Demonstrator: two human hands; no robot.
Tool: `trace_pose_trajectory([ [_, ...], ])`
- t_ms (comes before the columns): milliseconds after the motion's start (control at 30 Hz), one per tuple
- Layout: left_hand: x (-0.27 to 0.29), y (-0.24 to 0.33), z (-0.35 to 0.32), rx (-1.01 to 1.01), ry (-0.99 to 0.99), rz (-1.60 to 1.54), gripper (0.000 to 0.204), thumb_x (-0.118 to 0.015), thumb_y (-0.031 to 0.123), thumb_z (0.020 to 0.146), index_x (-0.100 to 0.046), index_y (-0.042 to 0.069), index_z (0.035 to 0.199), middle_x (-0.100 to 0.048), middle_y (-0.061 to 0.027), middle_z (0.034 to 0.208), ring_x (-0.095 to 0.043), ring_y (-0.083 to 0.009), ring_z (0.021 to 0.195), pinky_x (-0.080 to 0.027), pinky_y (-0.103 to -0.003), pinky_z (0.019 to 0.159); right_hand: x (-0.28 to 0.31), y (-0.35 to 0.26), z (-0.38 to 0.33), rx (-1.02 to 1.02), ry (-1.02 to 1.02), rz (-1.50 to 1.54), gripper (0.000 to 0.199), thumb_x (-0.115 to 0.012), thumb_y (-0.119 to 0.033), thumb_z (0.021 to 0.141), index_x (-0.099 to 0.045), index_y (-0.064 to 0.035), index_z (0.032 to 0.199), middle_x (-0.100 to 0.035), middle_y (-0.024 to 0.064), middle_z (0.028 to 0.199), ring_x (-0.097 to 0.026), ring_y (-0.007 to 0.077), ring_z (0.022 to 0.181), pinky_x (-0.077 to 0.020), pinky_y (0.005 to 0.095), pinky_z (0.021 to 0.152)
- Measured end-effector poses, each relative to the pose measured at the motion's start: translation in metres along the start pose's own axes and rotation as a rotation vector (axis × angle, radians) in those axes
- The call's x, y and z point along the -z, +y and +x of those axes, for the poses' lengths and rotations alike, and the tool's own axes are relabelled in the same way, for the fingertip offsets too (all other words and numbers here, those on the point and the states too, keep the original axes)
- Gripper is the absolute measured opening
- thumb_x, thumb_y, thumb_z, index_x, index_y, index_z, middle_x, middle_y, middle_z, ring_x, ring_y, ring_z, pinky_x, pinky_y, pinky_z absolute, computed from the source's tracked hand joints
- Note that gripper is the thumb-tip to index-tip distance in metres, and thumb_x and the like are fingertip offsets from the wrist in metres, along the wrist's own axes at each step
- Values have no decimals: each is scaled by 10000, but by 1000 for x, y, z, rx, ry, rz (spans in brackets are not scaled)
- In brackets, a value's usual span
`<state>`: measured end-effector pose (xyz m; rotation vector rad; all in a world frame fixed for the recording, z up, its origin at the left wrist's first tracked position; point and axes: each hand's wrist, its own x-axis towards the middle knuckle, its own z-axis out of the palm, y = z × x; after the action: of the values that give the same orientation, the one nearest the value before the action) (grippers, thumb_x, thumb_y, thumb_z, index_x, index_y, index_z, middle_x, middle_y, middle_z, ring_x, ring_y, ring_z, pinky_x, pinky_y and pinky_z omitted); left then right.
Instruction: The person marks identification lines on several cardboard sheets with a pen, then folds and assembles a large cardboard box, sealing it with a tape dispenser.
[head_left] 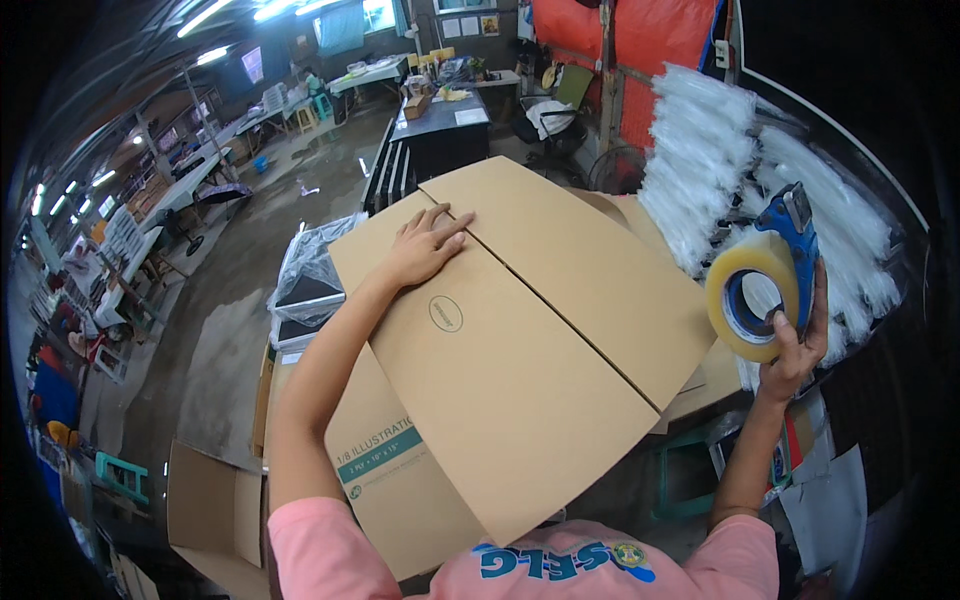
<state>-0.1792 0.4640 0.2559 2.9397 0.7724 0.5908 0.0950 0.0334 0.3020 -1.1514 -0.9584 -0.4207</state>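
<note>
A large brown cardboard box (480, 330) lies in front of me with two flaps meeting along a dark seam. My left hand (430, 245) rests flat on it with fingers spread, the fingertips reaching the far end of the seam. At the right, raised beside the box, my right hand (795, 345) grips a blue tape dispenser (790, 240) loaded with a thick roll of clear yellowish packing tape (727, 300). The seam shows no tape that I can make out. Under the box, nearer to me, lies another printed cardboard piece (415, 500).
Stacks of clear plastic-wrapped items (700, 160) stand at the right. An open cardboard box (215, 510) sits on the floor at lower left. Plastic-covered frames (310, 280) lie left of the box, and a dark table (440, 120) stands beyond. A green stool (685, 480) is at lower right.
</note>
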Motion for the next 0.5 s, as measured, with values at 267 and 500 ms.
trace_pose_trajectory([
  [267, -10, -79, 70, 330, -133, 36, 617, -335, 642, 937, -315, 364, 1487, -243, -35, 1584, -271, -451, 1402, -166, -668, 1097, -118, -25, -61, -455, 14, 584, 465, -578, -172, 801, -494, -5, 1227, -560, 96, 887, -557, 154, 704, -554, 338, 661],
  [500, -11, -143, 87, 457, -99, -190, 811, -610, 650, 772, -453, 212, 1436, -499, -99, 1429, -442, -321, 1336, -232, -608, 1104, -109, 12, -63, -713, 70, 972, 451, -572, -271, 833, -513, -32, 1211, -534, 65, 850, -531, 147, 670, -492, 345, 662],
])
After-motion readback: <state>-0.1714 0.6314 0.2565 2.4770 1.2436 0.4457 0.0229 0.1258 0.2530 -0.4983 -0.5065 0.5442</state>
